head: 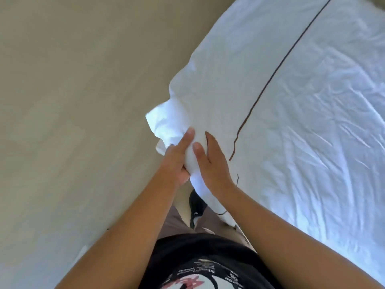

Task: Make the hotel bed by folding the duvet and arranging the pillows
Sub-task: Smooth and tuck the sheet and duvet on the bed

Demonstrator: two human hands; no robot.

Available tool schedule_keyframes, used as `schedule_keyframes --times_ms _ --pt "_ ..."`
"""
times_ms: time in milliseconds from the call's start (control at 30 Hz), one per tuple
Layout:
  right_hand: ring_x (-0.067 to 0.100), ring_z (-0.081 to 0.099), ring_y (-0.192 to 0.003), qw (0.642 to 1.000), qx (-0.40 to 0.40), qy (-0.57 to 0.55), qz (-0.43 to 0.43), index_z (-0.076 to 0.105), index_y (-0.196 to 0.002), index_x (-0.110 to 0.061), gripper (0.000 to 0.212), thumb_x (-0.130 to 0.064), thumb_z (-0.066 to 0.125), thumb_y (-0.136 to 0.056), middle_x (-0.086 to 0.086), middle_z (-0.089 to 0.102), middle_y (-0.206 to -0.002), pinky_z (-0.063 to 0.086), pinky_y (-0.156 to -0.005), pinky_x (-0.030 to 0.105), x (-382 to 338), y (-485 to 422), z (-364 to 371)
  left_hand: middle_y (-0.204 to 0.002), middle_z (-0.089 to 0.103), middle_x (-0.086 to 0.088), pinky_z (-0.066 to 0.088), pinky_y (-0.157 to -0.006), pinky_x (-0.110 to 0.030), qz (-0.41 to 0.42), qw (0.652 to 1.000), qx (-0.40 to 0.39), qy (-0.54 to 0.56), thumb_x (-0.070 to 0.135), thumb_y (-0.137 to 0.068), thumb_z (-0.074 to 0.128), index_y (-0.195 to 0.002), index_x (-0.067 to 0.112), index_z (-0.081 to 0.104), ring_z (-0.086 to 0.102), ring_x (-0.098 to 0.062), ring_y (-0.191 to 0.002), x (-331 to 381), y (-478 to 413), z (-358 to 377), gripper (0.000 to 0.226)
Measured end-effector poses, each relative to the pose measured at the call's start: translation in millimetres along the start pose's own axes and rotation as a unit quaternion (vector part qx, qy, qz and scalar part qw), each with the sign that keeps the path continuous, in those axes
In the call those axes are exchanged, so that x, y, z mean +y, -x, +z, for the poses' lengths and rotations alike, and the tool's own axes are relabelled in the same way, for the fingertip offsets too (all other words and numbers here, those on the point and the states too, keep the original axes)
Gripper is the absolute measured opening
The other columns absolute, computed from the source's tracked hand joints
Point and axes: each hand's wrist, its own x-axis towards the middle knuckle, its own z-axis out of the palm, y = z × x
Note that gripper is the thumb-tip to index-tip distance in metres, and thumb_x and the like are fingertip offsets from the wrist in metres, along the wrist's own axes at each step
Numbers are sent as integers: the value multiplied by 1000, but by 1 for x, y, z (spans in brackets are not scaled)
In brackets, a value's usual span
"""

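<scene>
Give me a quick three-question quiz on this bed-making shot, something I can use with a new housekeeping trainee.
1. True or false: the left hand grips the corner of the white bedding.
2. What colour is the thin stripe on the bedding? A red, B dark brown, C green.
3. Fill in: the right hand rests on the bedding with its fingers ____ (straight or curled).

Key: 1 true; 2 B; 3 straight.
</scene>
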Motion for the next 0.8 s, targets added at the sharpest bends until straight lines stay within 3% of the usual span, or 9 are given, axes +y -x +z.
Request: schedule_keyframes --times_ms 100,200,267,333,433,567,634,700,800 --pt "-3 61 -105 994 61 -86 37 51 -133 -30 36 -46 43 -102 -16 63 -120 45 -81 17 -17 24 -34 -116 74 -15 50 -104 -51 3 1000 -8 -29 28 -86 78 -115 7 69 70 -32 -111 -2 14 35 36" --pt "-2 61 -103 982 139 -107 65 56 -127 -33 45 -59 41 -94 -17 64 -117 47 -82 23 -17 50 -60 -117 73 -18 47 -105 -54 -43 993 -86 -62 29 -89 74 -101 8 77 68 -37 -114 -2 28 60 25" --pt "-2 61 -100 970 183 -134 86 61 -116 -37 40 -60 42 -90 -21 66 -112 50 -83 26 -11 69 -74 -117 72 -19 47 -105 -55 -45 985 -127 -107 31 -91 71 -93 12 82 66 -38 -115 -2 34 78 23" --pt "-3 61 -96 956 227 -160 96 65 -105 -36 20 -46 49 -98 -24 67 -104 47 -78 21 -6 88 -84 -120 71 -19 47 -106 -55 -40 981 -146 -125 34 -91 70 -105 9 78 66 -37 -116 -6 36 93 29" --pt "-5 61 -90 934 304 -152 110 67 -96 -30 15 -31 53 -100 -20 69 -95 43 -70 13 -2 111 -92 -132 65 -21 42 -110 -58 -49 973 -184 -131 44 -85 77 -133 6 61 60 -38 -125 -13 35 110 63" --pt "13 66 -71 888 372 -210 170 67 -85 -11 26 -29 55 -98 -4 71 -75 51 -66 29 -3 131 -91 -136 62 -18 39 -113 -56 -64 966 -219 -117 44 -69 90 -139 7 57 57 -36 -129 -12 38 121 86" --pt "20 63 -64 849 368 -289 245 67 -84 -2 38 -34 53 -99 1 68 -65 48 -60 33 -5 139 -84 -136 62 -18 39 -114 -55 -70 965 -227 -108 44 -65 92 -139 7 57 58 -35 -129 -9 39 123 90" --pt "24 65 -65 774 324 -436 325 70 -89 1 52 -48 53 -98 7 70 -68 49 -58 32 -6 146 -71 -133 65 -17 40 -113 -54 -70 967 -218 -112 44 -71 88 -137 8 58 61 -34 -126 -5 39 124 82" --pt "33 73 -91 647 234 -645 333 64 -111 4 86 -77 52 -84 18 74 -103 58 -69 41 7 148 -58 -119 73 -13 49 -103 -49 -49 967 -205 -146 45 -84 73 -125 10 66 69 -29 -113 2 47 126 54"
